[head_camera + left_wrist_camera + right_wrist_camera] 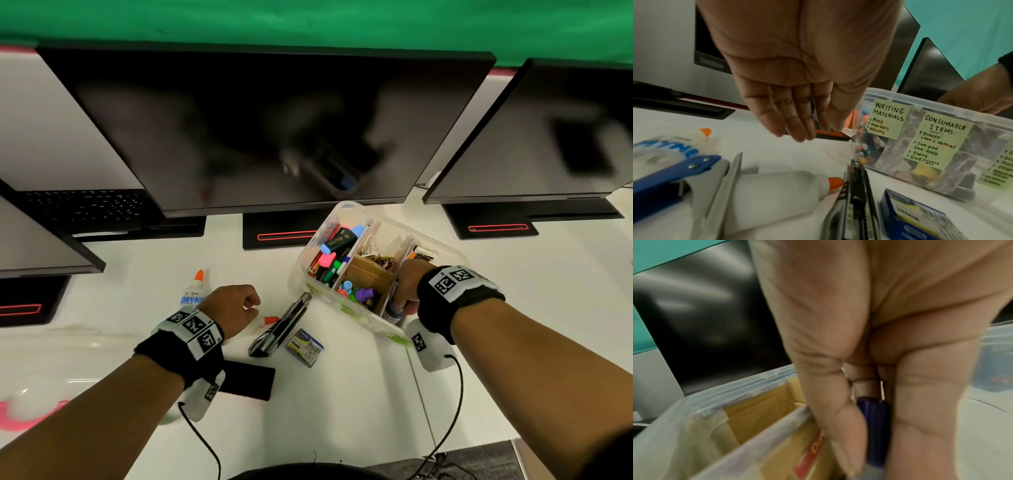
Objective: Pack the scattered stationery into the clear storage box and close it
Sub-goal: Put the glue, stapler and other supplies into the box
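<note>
White desk surface [342, 411] runs under a row of dark monitors [274, 130], with green backdrop behind them. My clear storage box [346, 212] sits open near the middle monitor's stand, split into compartments: pens and markers [334, 253] in the left one, coloured bits and brown card in the middle one. Green handwritten labels [888, 120] on its near wall read "Writing Materials" and "Consumable Items".

My right hand [409, 286] is down at the box's near right corner, thumb and fingers pinched round a small bottle with a dark blue cap [874, 421], held upright at the right-hand compartment.

My left hand [803, 78] hangs above the desk with fingers relaxed and straight, holding nothing. Below it lie a white glue bottle with an orange tip [781, 194], a second glue bottle [195, 291], a blue hole punch [670, 177], a utility knife [281, 325] and a small blue box of staples [305, 346]. A black phone [248, 380] lies nearer me.
</note>
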